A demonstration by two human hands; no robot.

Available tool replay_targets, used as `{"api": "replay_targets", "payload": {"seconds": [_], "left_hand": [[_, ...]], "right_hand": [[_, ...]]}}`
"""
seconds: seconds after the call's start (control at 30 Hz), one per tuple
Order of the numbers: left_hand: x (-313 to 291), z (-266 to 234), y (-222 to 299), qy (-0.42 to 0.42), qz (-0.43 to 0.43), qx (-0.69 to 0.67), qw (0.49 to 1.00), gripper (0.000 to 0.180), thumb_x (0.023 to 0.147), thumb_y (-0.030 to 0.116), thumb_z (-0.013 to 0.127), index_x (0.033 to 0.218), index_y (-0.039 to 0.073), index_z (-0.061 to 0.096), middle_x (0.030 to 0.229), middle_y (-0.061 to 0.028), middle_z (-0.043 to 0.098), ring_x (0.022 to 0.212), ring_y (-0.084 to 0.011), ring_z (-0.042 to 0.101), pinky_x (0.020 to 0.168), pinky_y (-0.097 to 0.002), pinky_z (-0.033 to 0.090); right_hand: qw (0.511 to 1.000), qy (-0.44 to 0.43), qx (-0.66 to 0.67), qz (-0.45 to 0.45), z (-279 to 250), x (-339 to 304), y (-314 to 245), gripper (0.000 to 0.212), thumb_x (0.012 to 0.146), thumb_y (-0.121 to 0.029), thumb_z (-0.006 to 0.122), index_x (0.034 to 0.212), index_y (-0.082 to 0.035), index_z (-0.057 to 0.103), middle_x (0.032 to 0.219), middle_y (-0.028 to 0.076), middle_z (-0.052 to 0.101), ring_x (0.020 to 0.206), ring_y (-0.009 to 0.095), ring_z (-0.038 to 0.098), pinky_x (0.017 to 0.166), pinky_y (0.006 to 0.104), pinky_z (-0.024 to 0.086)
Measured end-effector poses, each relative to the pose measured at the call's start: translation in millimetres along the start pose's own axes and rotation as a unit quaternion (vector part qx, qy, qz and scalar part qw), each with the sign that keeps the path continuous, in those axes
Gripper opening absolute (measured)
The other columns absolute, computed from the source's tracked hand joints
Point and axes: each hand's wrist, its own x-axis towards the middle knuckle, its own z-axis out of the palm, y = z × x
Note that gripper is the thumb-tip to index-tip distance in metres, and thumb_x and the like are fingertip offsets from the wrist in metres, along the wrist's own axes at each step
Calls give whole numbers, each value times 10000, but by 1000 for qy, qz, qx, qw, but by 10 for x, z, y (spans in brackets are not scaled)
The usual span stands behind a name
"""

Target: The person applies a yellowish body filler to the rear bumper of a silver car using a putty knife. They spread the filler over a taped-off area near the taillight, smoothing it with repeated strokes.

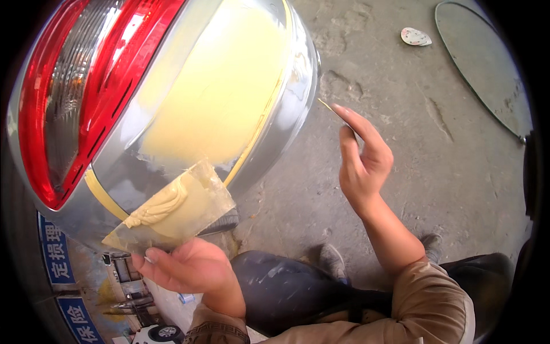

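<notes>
A: How far along is the filling?
B: Filler (215, 92) covers most of the panel (298, 80) beside the tail light (80, 97). More sits on the board (177, 209), gripped by the left hand (186, 266).
A: And the right hand (362, 160)?
B: Pinching a thin spreader (327, 106), clear of the panel. A round plate (487, 63) lies on the floor (412, 149); nothing blocks.

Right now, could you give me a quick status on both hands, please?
Left hand grips clear board loaded with yellow filler. Right hand holds thin spreader blade, off the panel. Filler patch on silver car body; nothing between.
</notes>
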Motion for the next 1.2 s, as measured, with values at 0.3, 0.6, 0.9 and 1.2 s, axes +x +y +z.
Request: {"api": "replay_targets", "payload": {"seconds": [0.3, 0.6, 0.9, 1.2], "left_hand": [[-2, -396, 47, -32, -11, 27, 999, 460, 987, 201, 470, 1330, -75, 338, 1302, -185, 476, 1169, -230, 521, 985, -329, 449], [-65, -315, 67, -30, -31, 20, 999, 479, 970, 203, 504, 1329, -69, 343, 1288, -182, 488, 1158, -219, 531, 972, -306, 451], [-181, -356, -27, -60, -10, 56, 997, 424, 974, 173, 512, 1310, -51, 381, 1267, -181, 517, 1143, -207, 532, 976, -307, 436], [-217, -150, 33, -116, 22, 18, 993, 316, 960, 136, 459, 1228, -19, 395, 1243, -217, 536, 1120, -270, 559, 941, -385, 474]], "right_hand": [[998, -16, -18, 55, 268, 339, 374, 302, 825, 29, 550, 1056, -90, 705, 1002, 80, 706, 893, 188, 661, 807, 290, 501], [988, -31, -97, -114, 311, 539, 545, 298, 802, 21, 567, 1011, -126, 720, 1011, 44, 706, 994, 204, 630, 910, 353, 416], [993, 3, -38, -110, 120, 191, 25, 353, 754, 90, 587, 1032, -87, 713, 992, 89, 711, 949, 255, 662, 854, 330, 461], [981, -109, 25, -161, 270, -368, -958, 364, 659, -71, 668, 1013, -122, 733, 1030, 105, 686, 963, 311, 635, 832, 379, 463]]}}
